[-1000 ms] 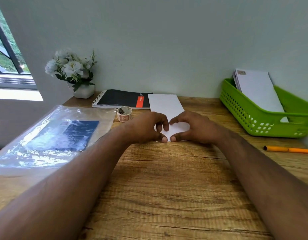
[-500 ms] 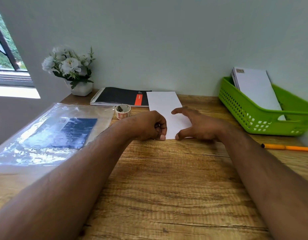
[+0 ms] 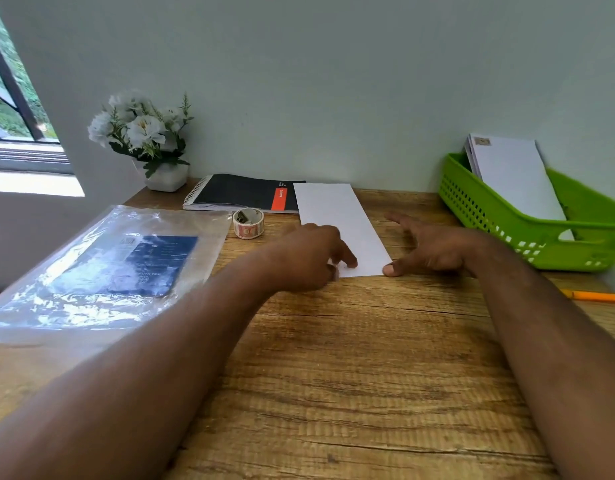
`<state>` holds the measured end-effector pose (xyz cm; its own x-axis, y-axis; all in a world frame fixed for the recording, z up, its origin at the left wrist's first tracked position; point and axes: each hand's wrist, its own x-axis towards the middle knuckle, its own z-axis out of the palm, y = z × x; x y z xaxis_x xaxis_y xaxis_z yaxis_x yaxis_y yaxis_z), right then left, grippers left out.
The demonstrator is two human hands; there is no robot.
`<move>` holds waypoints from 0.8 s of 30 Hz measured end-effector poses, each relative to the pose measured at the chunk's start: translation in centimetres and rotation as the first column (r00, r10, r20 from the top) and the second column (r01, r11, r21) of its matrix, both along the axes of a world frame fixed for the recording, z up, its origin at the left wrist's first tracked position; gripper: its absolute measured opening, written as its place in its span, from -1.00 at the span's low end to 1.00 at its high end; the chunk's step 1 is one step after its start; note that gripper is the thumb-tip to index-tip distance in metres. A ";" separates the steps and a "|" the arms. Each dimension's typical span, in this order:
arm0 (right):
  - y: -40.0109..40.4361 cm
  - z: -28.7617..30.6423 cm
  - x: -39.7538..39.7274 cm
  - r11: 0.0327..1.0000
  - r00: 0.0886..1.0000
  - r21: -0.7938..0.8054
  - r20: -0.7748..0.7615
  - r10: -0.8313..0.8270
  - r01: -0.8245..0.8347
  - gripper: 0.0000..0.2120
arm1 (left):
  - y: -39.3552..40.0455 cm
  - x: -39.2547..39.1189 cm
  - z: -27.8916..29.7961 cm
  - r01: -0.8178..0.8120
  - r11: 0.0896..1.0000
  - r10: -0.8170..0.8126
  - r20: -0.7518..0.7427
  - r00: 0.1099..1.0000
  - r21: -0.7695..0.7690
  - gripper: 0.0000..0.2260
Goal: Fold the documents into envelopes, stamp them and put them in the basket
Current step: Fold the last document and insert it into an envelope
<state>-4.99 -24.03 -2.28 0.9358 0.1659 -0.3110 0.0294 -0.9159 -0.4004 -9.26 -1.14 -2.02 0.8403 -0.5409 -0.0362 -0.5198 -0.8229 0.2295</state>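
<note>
A white envelope (image 3: 337, 220) lies flat on the wooden desk (image 3: 351, 358), its long side running away from me. My left hand (image 3: 309, 258) rests on its near left corner, fingers curled with the fingertips pressing the paper. My right hand (image 3: 427, 251) lies just right of the envelope, fingers spread, the thumb touching the near right corner. A roll of stamps (image 3: 248, 223) stands left of the envelope. The green basket (image 3: 507, 220) at the right holds white stamped envelopes (image 3: 510, 174) leaning against its back.
A clear plastic sleeve with a blue sheet (image 3: 105, 265) covers the desk's left side. A black spiral notebook (image 3: 243, 195) and a white flower pot (image 3: 150, 140) stand at the back by the wall. An orange pen (image 3: 597, 296) lies at the right edge.
My hands have moved apart: the right hand slid off the envelope to its right side and opened, and the left hand stayed at the near left corner. More of the envelope shows.
</note>
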 end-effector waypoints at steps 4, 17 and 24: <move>0.0 -0.1 0.0 0.998 1.000 -0.062 -0.022 -0.018 0.016 0.21 | -3.2 -1.3 -1.0 0.055 0.995 -0.049 0.067 0.997 -0.086 -0.72; 0.3 -2.5 -3.8 0.993 0.939 -0.081 0.326 0.111 -0.089 -0.42 | -3.9 -2.9 -1.3 0.074 0.990 -0.079 0.043 0.996 0.119 -0.59; 3.7 -2.2 -5.4 0.953 0.882 -0.301 0.441 0.167 -0.030 -0.48 | -3.3 -1.4 -2.3 0.000 0.999 -0.002 0.037 0.999 0.051 -0.48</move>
<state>-10.43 -20.35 -4.52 0.9666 0.2361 0.0994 0.2419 -0.9690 -0.0505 -10.66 -4.47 -4.32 0.8412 -0.5397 -0.0325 -0.5277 -0.8327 0.1678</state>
